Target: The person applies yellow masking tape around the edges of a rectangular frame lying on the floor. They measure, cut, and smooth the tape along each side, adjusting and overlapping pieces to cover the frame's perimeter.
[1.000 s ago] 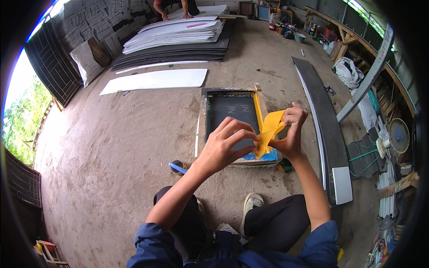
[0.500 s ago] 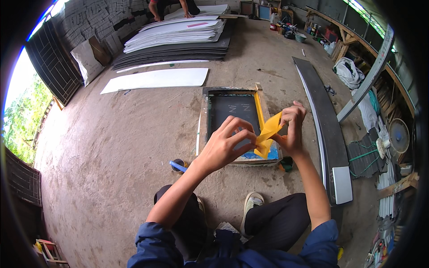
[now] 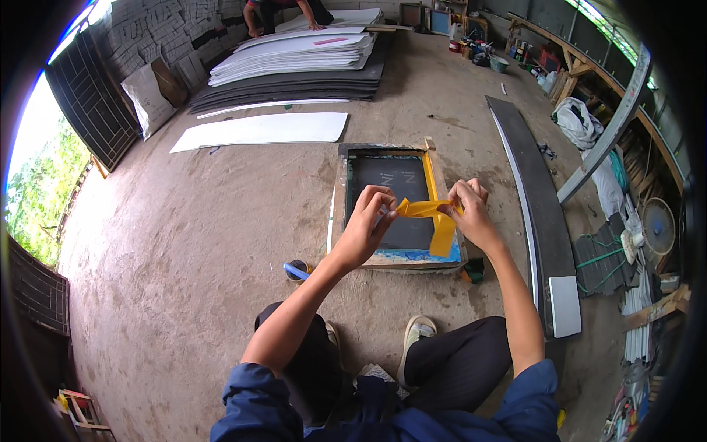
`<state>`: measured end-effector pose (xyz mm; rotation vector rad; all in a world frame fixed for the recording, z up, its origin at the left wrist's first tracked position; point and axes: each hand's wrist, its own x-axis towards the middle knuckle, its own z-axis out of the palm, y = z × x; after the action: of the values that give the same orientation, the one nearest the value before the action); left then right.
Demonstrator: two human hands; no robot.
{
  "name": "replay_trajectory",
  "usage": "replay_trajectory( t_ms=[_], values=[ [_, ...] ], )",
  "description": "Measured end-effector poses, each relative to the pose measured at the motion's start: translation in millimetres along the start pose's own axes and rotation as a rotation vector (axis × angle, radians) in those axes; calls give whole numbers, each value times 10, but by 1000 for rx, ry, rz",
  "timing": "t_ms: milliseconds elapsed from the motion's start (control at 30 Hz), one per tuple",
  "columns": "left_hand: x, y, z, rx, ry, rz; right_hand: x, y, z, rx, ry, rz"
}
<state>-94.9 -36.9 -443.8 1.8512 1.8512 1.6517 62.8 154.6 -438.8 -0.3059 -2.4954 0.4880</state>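
A strip of yellow tape (image 3: pixel 426 209) stretches between my hands, with one end hanging down on the right. My left hand (image 3: pixel 366 223) pinches its left end, while my right hand (image 3: pixel 470 212) grips it near the other side. Both hands are above the near half of a wooden-framed printing screen (image 3: pixel 341 199) lying on the floor. The screen's dark mesh (image 3: pixel 372 177) bears pale lettering. Yellow tape (image 3: pixel 428 174) runs along the inner right edge of the frame, and blue paint (image 3: pixel 412 255) marks the near edge.
A dark can (image 3: pixel 297 269) with a blue handle stands left of the frame. Farther off are a white board (image 3: pixel 261 131) and stacked sheets (image 3: pixel 294 59), where another person (image 3: pixel 283 16) leans. A long dark board (image 3: pixel 530 214) lies to the right, near a metal post (image 3: pixel 611 132).
My hands have moved apart, drawing the bunched yellow tape into a roughly level strip. My left hand has shifted slightly left and its fingers have closed into a pinch.
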Motion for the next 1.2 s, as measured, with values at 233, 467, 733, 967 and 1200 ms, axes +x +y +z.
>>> replay_trajectory(
  t_ms=[233,467,733,967,1200],
  values=[
    [-59,-107,108,-302,74,-381,4,99,56,269,-262,414],
    [-62,-304,174,-438,168,-442,-27,165,128,415,-240,518],
    [-110,-416,196,-799,304,-686,1,65,82,301,-204,468],
    [-44,-368,125,-668,262,-768,-11,-74,21,180,-106,406],
    [-32,-319,140,-576,372,-574,-9,-34,54,227,-169,462]
  ],
)
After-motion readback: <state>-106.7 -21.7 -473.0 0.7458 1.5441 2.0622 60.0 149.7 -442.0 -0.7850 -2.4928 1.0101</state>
